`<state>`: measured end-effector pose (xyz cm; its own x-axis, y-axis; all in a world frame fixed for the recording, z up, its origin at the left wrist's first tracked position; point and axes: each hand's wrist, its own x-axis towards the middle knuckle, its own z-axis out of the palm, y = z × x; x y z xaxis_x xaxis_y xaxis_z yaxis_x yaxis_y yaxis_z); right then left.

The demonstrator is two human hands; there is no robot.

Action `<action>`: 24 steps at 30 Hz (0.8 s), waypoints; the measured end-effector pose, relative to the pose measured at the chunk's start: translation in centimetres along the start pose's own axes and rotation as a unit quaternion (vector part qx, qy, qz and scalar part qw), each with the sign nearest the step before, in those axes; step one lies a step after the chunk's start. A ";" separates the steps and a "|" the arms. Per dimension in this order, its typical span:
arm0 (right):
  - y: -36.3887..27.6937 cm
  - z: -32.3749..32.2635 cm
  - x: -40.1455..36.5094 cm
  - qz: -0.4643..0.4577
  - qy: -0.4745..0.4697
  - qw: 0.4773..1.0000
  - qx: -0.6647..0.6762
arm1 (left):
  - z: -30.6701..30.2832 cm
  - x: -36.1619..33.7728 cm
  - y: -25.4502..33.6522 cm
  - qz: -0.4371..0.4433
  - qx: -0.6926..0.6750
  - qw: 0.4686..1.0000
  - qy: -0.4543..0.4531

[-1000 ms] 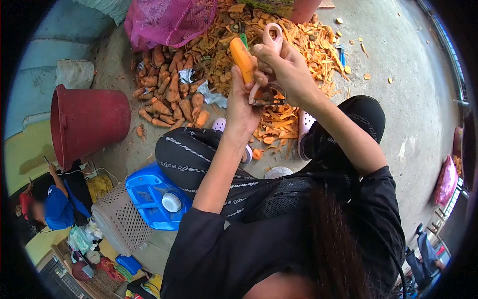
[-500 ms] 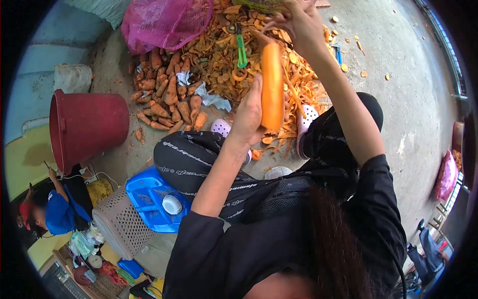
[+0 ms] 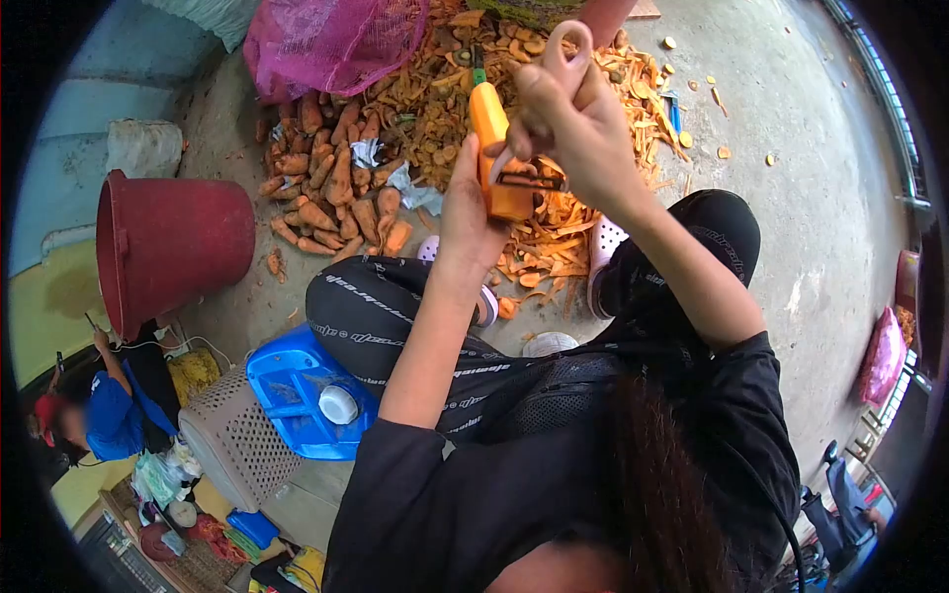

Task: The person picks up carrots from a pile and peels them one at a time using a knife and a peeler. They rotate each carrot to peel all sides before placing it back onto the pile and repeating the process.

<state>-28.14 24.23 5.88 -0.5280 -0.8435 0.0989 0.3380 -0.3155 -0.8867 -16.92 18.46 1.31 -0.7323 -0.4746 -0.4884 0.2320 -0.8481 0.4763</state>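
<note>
My left hand [image 3: 465, 212] grips a peeled orange carrot [image 3: 494, 148] from below, holding it upright in front of me. My right hand [image 3: 573, 124] is closed on a white-handled peeler [image 3: 539, 109], its blade resting across the lower part of the carrot. Below my hands lies a heap of orange carrot peelings [image 3: 554, 237] on the concrete floor. A pile of unpeeled, dirty carrots [image 3: 326, 188] sits to the left of the peelings.
A pink mesh sack [image 3: 331, 40] lies at the top. A red bucket [image 3: 173, 247] stands left, a blue jerrycan [image 3: 306, 390] and perforated basket [image 3: 232, 440] by my knee. A green peeler [image 3: 479, 69] rests among peelings. Another person in blue [image 3: 99, 415] sits at far left.
My right hand, raised high half a second ago, has come back down with the peeler onto the carrot. My left hand has turned the carrot and lifted it slightly.
</note>
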 end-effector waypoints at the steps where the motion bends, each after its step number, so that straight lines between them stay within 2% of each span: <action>1: 0.1 0.2 -0.3 0.010 -0.010 1.000 0.008 | -0.1 0.1 0.1 -0.012 -0.006 1.000 0.008; 2: 0.4 0.1 -0.4 0.010 -0.014 1.000 -0.004 | 0.0 -0.2 0.2 -0.014 0.009 1.000 0.019; 5: 1.2 -0.2 -0.5 0.009 -0.014 0.999 -0.044 | -2.7 0.5 -0.2 -0.030 -0.025 0.993 -0.108; 7: 1.4 -0.4 -0.6 0.004 0.000 0.997 -0.075 | -2.1 0.2 -0.5 0.005 0.007 0.997 -0.076; 10: 1.4 -0.9 0.2 0.035 0.006 0.999 -0.032 | -0.3 -0.6 -0.6 0.061 0.086 0.994 -0.031; 11: 1.3 -1.0 0.8 -0.002 0.015 0.999 -0.045 | 0.1 -0.8 -0.6 0.082 0.117 0.990 -0.018; 13: 1.1 -1.5 2.5 -0.076 0.034 0.994 -0.070 | 0.4 -1.1 -1.5 0.073 0.106 0.992 -0.005; 15: 2.2 -3.7 5.3 -0.072 0.039 0.995 -0.060 | 0.5 -1.3 -1.8 0.047 0.108 0.993 0.008; 17: 2.1 -3.7 6.8 -0.168 0.136 0.959 -0.183 | 0.5 -1.3 -1.3 0.016 0.121 0.992 0.022; 20: 2.6 -4.7 7.8 -0.156 0.174 0.962 -0.139 | 0.6 -1.5 -0.7 0.023 0.124 0.992 -0.013; 21: 2.4 -4.6 7.6 -0.172 0.187 0.948 -0.189 | 0.6 -1.5 -0.6 0.024 0.125 0.992 -0.024; 23: 1.7 -4.5 7.4 -0.206 0.207 0.911 -0.291 | 0.9 -1.3 -0.4 0.037 0.157 0.987 -0.011; 24: 1.4 -4.2 7.5 -0.251 0.200 0.860 -0.397 | 0.4 -1.2 -0.3 0.031 0.167 0.985 -0.016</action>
<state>-34.93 19.34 3.49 -0.7317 -0.4211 0.5360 -0.5645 -0.0664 -0.8227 -16.33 19.35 2.07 -0.7440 -0.5109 -0.4307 0.0572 -0.6908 0.7207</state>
